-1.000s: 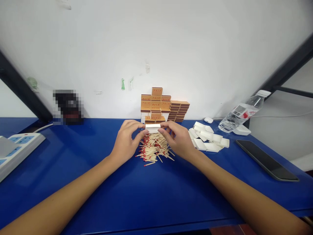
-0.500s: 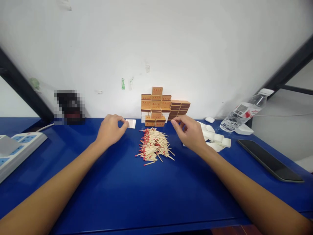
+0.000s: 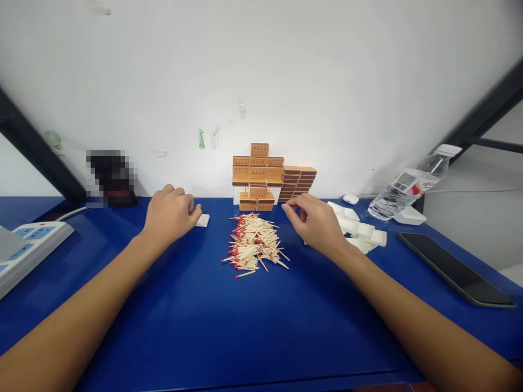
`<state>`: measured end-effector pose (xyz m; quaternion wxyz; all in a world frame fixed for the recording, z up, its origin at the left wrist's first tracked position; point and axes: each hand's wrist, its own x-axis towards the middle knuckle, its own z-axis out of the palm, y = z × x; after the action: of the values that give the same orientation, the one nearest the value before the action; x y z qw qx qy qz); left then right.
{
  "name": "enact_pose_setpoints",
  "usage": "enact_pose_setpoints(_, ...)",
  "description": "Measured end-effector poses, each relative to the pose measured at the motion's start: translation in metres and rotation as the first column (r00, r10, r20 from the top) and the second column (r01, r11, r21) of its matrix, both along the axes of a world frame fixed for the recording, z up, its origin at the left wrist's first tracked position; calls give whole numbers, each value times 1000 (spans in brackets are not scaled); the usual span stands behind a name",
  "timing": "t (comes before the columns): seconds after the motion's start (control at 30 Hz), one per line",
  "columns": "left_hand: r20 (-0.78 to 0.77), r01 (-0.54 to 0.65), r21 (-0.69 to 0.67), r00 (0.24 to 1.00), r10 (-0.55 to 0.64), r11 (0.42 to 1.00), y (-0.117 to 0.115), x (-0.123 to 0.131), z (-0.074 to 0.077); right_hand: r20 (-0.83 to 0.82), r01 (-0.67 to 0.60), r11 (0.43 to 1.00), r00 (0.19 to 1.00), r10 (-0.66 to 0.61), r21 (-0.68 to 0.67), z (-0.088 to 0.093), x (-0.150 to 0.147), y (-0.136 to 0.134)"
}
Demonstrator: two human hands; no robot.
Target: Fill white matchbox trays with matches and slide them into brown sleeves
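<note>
While the left hand [image 3: 169, 215] rests knuckles-up on the blue tabletop [image 3: 245, 326], its curled fingertips touch the left end of a small white matchbox tray [image 3: 202, 220], which lies flat just beside them. Whether that grip pinches the tray or only touches it cannot be told. Across from it, the right hand [image 3: 316, 222] hovers low over the tabletop with thumb and forefinger clenched together at their tips, and nothing can be made out between them. Between the two hands lies a loose heap of red-tipped matches [image 3: 253, 246], apart from both. Behind the heap, against the white wall, stands a stack of orange matchboxes [image 3: 261, 177]. Just right of the right hand sits a pile of empty white trays [image 3: 362, 231]. Farther right, a water bottle [image 3: 411, 188] lies tilted and a dark phone [image 3: 455, 269] lies flat. A power strip [image 3: 28, 247] sits at the far left edge.
</note>
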<state>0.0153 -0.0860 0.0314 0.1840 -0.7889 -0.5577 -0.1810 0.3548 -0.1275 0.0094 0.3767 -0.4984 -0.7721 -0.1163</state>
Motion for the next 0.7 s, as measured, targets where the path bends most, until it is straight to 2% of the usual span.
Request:
enact_pose_setpoints(0.13, 47, 247, 86, 967, -252, 965, -8, 17, -9, 23, -34, 999, 999, 34, -29, -2, -2, -1)
enact_pose_setpoints(0.2, 48, 351, 55, 934, -354, 935, -9, 20, -14, 40, -35, 999, 999, 36, -32, -2, -3, -1)
enact_pose_setpoints(0.27, 43, 406, 13, 913, -407, 914, -5, 18, -17, 58, -24, 999, 998, 26, -34, -3, -2, -1)
enact_pose_setpoints(0.33, 59, 376, -16, 925, -374, 927, 1, 10, -18, 94, 4, 999, 996, 0, -42, -4, -1, -1)
enact_pose_setpoints(0.47, 121, 166, -105, 981, -154, 981, 12, -5, -20, 158, 55, 997, 986, -45, -60, -7, 3, 1)
enact_pose_setpoints(0.7, 155, 16, -185, 988, 14, 983, 15, -13, -18, 189, 71, 994, 981, -55, -80, -9, 5, 1)
